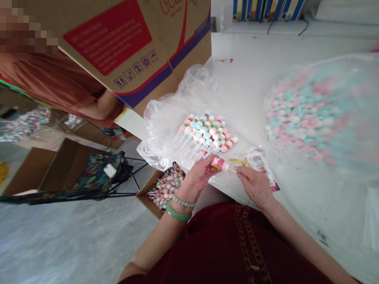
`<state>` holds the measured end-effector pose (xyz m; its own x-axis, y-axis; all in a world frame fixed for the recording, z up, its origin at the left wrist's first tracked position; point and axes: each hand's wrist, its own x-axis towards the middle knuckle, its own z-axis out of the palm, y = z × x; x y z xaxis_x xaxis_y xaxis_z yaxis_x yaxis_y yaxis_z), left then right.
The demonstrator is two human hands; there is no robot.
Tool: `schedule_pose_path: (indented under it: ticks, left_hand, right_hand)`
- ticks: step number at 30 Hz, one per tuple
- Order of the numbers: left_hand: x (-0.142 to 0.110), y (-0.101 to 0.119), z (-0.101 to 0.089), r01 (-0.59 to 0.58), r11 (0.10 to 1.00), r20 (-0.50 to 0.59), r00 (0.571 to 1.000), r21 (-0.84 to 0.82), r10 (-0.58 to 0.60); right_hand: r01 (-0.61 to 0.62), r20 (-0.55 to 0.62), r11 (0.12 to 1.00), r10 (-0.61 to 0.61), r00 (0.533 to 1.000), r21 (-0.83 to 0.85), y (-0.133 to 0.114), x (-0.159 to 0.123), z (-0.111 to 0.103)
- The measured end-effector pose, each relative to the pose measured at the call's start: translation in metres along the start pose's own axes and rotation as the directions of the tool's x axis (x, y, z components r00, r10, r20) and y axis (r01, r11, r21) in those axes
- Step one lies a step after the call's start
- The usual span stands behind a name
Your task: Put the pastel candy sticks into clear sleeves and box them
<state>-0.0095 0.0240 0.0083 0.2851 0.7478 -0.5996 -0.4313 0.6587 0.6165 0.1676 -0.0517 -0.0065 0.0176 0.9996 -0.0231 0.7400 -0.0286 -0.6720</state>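
A short marshmallow skewer [218, 163] is held across the gap between the two hands, its long axis lying roughly level from left to right in the head view. Its pink-and-white candy end is turned toward the left hand [195, 177], and its thin stick points at the right hand [254, 187]. The left fingers [207, 163] are curled closed around the candy end, so that hand is the nearer to the sweets; the right fingertips [239, 172] are drawn together at the stick's far end, though whether they are clamped on it cannot be told.

A twist of gold tie wire [238, 161] is lying just beyond them, beside a printed label strip [259, 163] on the white table [237, 79]. A jade bangle [178, 211] and a beaded bracelet [183, 202] are worn on the left wrist. A heap of marshmallow skewers [205, 132] is laid on a crumpled clear plastic bag [168, 118] — more are packed in an open cardboard box [145, 195] below the table edge — and a large clear bag of loose marshmallows [316, 114] is seen, blurred, to the right.
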Motion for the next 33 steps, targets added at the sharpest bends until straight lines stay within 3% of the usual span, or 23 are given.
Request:
schedule_pose_path:
  ticks: [4, 9, 17, 20, 23, 26, 29, 33]
  left_hand:
    - [-0.003, -0.011, 0.007, -0.072, 0.996, 0.087, 0.994, 0.043, 0.068]
    - [-0.007, -0.028, 0.021, -0.051, 0.998, 0.175, 0.983, 0.019, 0.047]
    - [-0.003, -0.022, 0.014, -0.047, 0.966, 0.072, 0.997, 0.254, 0.03]
    - [-0.005, -0.025, 0.018, 0.017, 0.982, 0.167, 0.985, 0.186, -0.048]
    - [-0.011, -0.026, 0.024, 0.065, 0.992, 0.229, 0.969, 0.107, -0.088]
    - [-0.016, -0.029, 0.025, 0.085, 0.996, 0.264, 0.96, 0.033, -0.09]
    - [-0.013, -0.037, 0.026, 0.047, 0.998, 0.201, 0.978, 0.033, -0.053]
    - [-0.003, -0.045, 0.025, 0.021, 0.997, 0.15, 0.989, -0.078, -0.01]
  right_hand:
    - [0.023, -0.012, 0.998, -0.023, 1.0, 0.058, -0.009, 0.004, 0.008]
    - [-0.05, -0.016, 0.945, 0.058, 0.998, 0.322, -0.021, 0.008, 0.017]
    - [-0.166, -0.015, 0.904, 0.187, 0.982, 0.394, -0.006, 0.002, 0.016]
    - [-0.094, -0.018, 0.929, 0.107, 0.994, 0.357, -0.013, 0.004, 0.018]
    - [0.06, -0.145, 0.967, -0.024, 0.989, 0.249, -0.014, 0.005, 0.017]
    - [0.177, -0.265, 0.982, -0.153, 0.952, 0.071, -0.01, 0.003, 0.016]
    - [0.22, -0.282, 0.975, -0.22, 0.934, -0.032, -0.012, 0.003, 0.017]
    - [0.186, -0.265, 0.98, -0.159, 0.951, 0.078, -0.022, 0.001, 0.014]
